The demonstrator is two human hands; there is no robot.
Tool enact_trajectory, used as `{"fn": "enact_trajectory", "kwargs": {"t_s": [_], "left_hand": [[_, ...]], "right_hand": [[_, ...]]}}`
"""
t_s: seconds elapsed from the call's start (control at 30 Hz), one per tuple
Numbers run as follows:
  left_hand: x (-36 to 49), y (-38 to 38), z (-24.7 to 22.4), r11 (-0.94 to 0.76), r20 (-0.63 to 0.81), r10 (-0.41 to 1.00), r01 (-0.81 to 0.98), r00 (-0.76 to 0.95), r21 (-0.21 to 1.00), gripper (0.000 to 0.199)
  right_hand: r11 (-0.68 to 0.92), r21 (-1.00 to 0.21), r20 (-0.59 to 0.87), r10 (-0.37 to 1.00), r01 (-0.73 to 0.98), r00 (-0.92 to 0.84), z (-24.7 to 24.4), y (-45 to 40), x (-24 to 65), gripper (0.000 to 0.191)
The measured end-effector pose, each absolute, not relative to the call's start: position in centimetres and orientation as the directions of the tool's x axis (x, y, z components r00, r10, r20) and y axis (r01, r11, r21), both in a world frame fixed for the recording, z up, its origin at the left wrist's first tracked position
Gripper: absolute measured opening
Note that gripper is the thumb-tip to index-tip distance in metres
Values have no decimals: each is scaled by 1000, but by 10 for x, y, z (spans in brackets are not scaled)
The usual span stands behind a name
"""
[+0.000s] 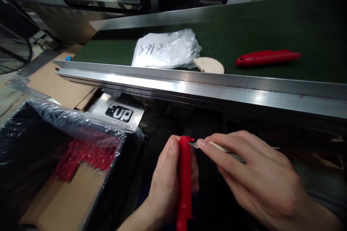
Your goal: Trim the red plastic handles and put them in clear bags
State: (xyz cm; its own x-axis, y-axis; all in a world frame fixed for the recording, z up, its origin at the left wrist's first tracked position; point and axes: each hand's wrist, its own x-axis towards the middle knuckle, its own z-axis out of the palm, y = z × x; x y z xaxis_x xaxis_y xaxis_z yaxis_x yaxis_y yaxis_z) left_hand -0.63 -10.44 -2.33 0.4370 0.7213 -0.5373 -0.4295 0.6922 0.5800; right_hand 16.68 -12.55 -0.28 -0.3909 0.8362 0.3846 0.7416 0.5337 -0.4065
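My left hand [166,177] is wrapped round a long red plastic part [185,177], which stands nearly upright in the view with its top end by my thumb. In my right hand [260,173] is a slim craft knife [217,147] with a pale handle, pinched between thumb and fingers. The knife's blade tip touches or nearly touches the right edge of the red part close to its top. A small red bit shows at that edge, just above the blade. The part's lower end runs out of the frame.
A green conveyor belt [217,39] with a metal rail [168,79] crosses ahead. On it lie a white plastic-wrapped packet [165,48], a beige disc [211,65] and another red part [268,58]. A plastic-lined bin [127,151] at lower left holds red parts [86,155] and cardboard.
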Motion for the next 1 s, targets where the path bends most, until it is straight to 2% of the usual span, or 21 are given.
{"fn": "enact_trajectory", "kwargs": {"t_s": [0.27, 0.5, 0.7, 1.0], "left_hand": [[-7, -100, -25, 753, -620, 653, -457, 435, 474, 49], [-8, -92, -23, 743, -630, 668, -403, 396, 534, 55], [-7, -83, -24, 675, -526, 738, -436, 424, 596, 60], [-7, -73, -23, 741, -557, 671, -450, 489, 498, 61]], "right_hand": [[552, -385, 381, 825, 740, -418, -4, -132, 163, 41], [574, -292, 313, 813, 765, -491, -9, -144, 161, 46], [571, -255, 371, 803, 781, -466, -7, -154, 154, 33], [575, -266, 378, 800, 774, -466, -9, -161, 149, 30]]}}
